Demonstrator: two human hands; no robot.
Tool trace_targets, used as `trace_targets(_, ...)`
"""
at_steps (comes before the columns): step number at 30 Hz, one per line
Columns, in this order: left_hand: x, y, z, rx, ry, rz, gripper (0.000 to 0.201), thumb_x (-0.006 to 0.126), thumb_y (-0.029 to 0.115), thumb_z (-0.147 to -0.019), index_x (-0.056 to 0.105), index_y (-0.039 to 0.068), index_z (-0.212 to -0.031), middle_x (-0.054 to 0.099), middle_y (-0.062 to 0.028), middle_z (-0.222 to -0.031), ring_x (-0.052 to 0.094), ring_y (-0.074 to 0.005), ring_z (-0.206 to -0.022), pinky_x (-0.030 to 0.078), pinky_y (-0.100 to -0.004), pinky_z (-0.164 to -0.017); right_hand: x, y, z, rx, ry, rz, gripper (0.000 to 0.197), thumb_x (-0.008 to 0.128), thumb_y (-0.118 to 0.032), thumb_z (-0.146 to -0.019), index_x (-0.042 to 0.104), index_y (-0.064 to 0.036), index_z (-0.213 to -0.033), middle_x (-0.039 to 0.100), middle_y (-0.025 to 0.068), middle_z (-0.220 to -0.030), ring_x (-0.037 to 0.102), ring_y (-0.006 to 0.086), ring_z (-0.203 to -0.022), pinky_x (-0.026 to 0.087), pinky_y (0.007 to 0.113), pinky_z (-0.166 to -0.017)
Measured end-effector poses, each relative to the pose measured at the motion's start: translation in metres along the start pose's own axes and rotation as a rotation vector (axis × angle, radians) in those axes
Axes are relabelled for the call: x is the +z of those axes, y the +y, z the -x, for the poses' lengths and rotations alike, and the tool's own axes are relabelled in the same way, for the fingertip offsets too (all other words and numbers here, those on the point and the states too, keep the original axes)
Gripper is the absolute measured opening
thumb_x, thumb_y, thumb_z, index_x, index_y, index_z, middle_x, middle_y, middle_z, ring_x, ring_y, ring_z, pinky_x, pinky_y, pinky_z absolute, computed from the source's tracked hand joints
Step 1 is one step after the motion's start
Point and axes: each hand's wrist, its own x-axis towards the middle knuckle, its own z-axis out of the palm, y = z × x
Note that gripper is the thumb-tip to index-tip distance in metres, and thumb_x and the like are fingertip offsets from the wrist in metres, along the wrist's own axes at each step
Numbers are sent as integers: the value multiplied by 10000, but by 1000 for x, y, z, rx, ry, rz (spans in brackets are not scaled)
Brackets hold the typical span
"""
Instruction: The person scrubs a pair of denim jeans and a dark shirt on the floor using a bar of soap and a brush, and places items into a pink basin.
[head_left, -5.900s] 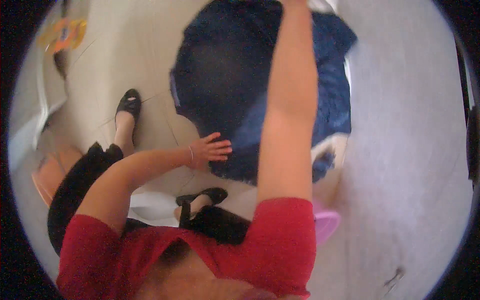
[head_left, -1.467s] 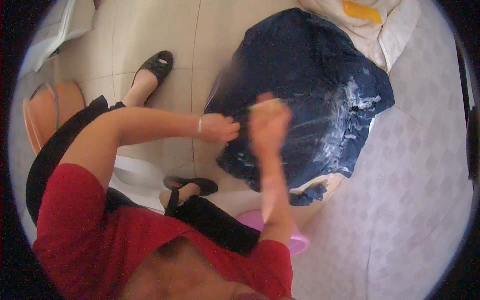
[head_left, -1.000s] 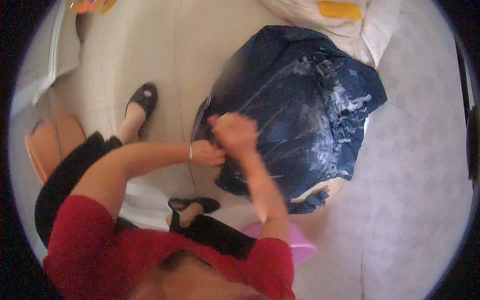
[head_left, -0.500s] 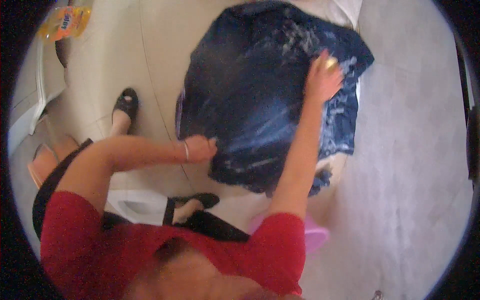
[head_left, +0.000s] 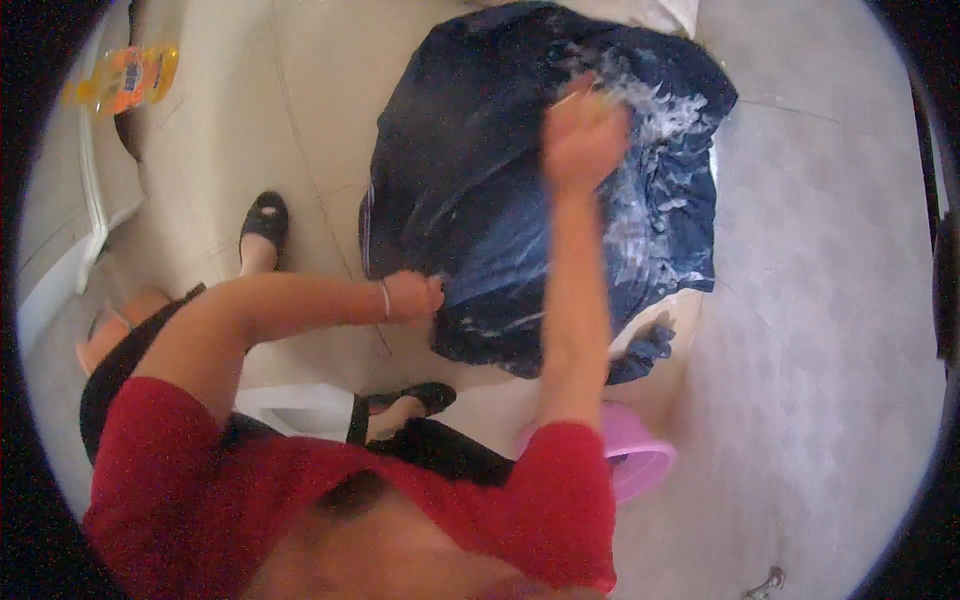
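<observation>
A large dark blue garment (head_left: 470, 150) lies spread out before me, streaked with white suds (head_left: 670, 115) on its right and upper right. My right hand (head_left: 585, 140) is closed round a small yellow thing, pressed to the cloth beside the thickest suds. Motion blur and my fingers hide most of that thing, so its kind does not show. At the cloth's lower left edge, my left hand (head_left: 412, 296) is closed with its fingertips gripping the fabric.
A pink plastic tub (head_left: 640, 465) stands on the floor beneath my right arm. An orange-yellow bottle (head_left: 135, 78) is at the far left. My feet in black shoes (head_left: 425, 400) are left of the cloth. A metal tap (head_left: 770, 582) shows at the lower right.
My right hand has swept left across the cloth with the yellow thing, and the suds on the right show more. My left hand keeps its hold on the edge.
</observation>
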Motion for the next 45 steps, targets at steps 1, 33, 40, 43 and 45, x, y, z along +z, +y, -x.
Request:
trace_targets(1, 12, -2, 0, -5, 58, -18, 267, 530, 236, -752, 506, 10, -892, 559, -224, -870, 597, -272, -573, 488, -386, -444, -2, -28, 14, -33, -63, -93, 287, 533, -297, -792, 586, -39, -905, 522, 102, -724, 495, 262, -627, 376, 394, -526)
trace_targets(33, -65, -16, -32, 124, -457, -183, 393, 636, 304, -639, 523, 35, -902, 561, -193, -944, 596, -325, -730, 491, -436, -610, -51, 111, 74, 455, 199, 245, 363, 579, -369, -794, 585, -194, -1112, 564, 162, -915, 554, 337, -803, 475, 407, -684)
trace_targets(40, -230, -117, -112, -226, 978, -436, 342, 601, 213, -737, 505, 33, -1012, 535, -162, -969, 509, -326, -868, 444, -422, -715, -132, 54, 171, 1432, 195, -345, 421, 464, -383, -846, 585, -73, -1104, 526, 142, -1191, 503, 332, -1048, 324, 375, -963)
trace_targets(43, -247, -113, -126, -456, 854, -475, 389, 564, 213, -782, 472, 9, -1101, 570, -161, -982, 569, -283, -849, 478, -377, -692, -124, 47, 192, 1446, 137, -377, 449, 496, -394, -825, 588, -39, -1085, 568, 155, -1119, 550, 296, -982, 367, 340, -911)
trace_targets(45, -263, -105, -138, -693, 378, -274, 549, 481, 180, -824, 285, -20, -1296, 527, -202, -1145, 582, -314, -940, 487, -380, -742, -118, 48, 191, 1322, 34, -246, 474, 520, -400, -809, 584, -16, -1080, 584, 175, -1080, 565, 275, -956, 390, 328, -878)
